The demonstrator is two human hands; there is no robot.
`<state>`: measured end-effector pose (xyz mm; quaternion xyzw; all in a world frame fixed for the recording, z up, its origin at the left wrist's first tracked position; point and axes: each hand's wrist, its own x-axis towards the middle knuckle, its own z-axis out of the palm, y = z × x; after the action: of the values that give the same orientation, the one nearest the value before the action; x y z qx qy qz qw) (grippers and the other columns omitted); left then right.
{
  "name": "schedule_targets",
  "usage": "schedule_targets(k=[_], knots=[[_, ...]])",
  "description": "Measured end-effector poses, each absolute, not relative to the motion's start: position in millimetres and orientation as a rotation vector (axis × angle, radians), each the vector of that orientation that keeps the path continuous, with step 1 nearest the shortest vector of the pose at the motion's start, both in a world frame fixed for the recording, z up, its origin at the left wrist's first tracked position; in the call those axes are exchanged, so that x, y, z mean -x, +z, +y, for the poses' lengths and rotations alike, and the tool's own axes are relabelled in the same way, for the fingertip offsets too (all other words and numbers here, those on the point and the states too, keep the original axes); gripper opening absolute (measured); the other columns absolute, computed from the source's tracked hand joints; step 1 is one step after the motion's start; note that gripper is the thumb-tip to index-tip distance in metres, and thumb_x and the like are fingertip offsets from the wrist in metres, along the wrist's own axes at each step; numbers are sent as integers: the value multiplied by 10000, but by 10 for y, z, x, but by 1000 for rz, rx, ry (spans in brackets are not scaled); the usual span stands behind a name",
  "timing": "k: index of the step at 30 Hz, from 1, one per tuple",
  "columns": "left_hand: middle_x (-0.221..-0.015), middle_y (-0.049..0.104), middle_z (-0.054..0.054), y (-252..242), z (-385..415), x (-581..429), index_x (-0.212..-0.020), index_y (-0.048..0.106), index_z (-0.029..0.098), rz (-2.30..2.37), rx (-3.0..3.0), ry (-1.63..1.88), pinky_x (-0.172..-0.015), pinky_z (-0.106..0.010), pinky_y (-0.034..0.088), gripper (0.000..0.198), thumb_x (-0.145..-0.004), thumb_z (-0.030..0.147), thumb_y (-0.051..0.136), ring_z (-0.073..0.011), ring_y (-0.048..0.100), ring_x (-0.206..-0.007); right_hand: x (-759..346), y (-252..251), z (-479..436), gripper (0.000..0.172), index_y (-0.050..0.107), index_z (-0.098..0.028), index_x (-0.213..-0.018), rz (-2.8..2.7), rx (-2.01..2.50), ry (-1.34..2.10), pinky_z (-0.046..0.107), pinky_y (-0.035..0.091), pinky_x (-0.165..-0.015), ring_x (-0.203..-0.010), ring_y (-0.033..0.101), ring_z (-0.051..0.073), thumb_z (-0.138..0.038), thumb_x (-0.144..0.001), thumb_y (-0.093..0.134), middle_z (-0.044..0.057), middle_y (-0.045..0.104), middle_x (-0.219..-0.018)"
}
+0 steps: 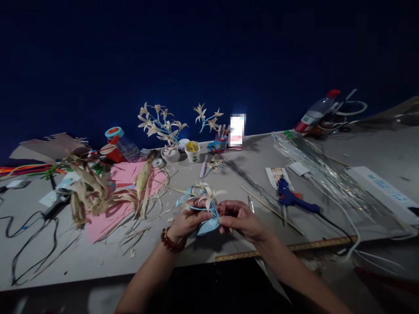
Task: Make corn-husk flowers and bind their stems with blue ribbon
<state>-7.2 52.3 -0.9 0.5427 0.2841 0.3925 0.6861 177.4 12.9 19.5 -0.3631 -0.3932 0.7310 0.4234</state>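
Observation:
Near the table's front edge, my left hand [186,221] is closed around the blue-wrapped stems of a cream flower spray [209,197] that looks made of dried husk. A pale blue piece [208,226], like a leaf or a strip of paper, hangs below the stems. My right hand [240,216] pinches at the stem bundle by that blue piece; its fingertips are partly hidden. Just beyond my right hand lies a small metal tool [250,203], perhaps scissors or tweezers. Finished-looking flower branches [160,120] stand in a cup at the back.
Dried corn husks [94,187] cover pink paper [98,229] on the left. A blue glue gun [296,198] with its cord, thin wires [252,179], a wooden ruler [314,244] and a white power strip [381,187] lie on the right. A lit phone [237,131] stands behind.

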Motion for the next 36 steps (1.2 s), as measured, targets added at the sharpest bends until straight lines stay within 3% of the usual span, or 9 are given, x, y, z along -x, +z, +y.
schedule_targets(k=[13,28,36], knots=[[-791,624,-31,-7,590,52,-798,675,155,386,-1176,854,-666,-261,469,224,-706,316,801,-146,581,-710,-1778,196,115,317,592,-148,-670,-1005,893,1844,158,343,-396,-487,616,90,-340,-660,845,-33,618,-557],[-788,608,-59,44,664,99,-853,700,128,327,-1346,756,-611,-262,423,180,-796,298,722,-146,550,-676,-1791,196,109,345,565,-155,-668,-1016,923,1856,165,343,-409,-490,597,81,-373,-680,832,-40,611,-557],[-784,606,-63,89,673,96,-819,666,141,297,-1440,777,-681,-296,444,161,-836,301,673,-181,578,-746,-1834,224,103,317,621,-140,-709,-1081,989,1841,175,365,-434,-497,569,80,-388,-699,818,-7,659,-570]])
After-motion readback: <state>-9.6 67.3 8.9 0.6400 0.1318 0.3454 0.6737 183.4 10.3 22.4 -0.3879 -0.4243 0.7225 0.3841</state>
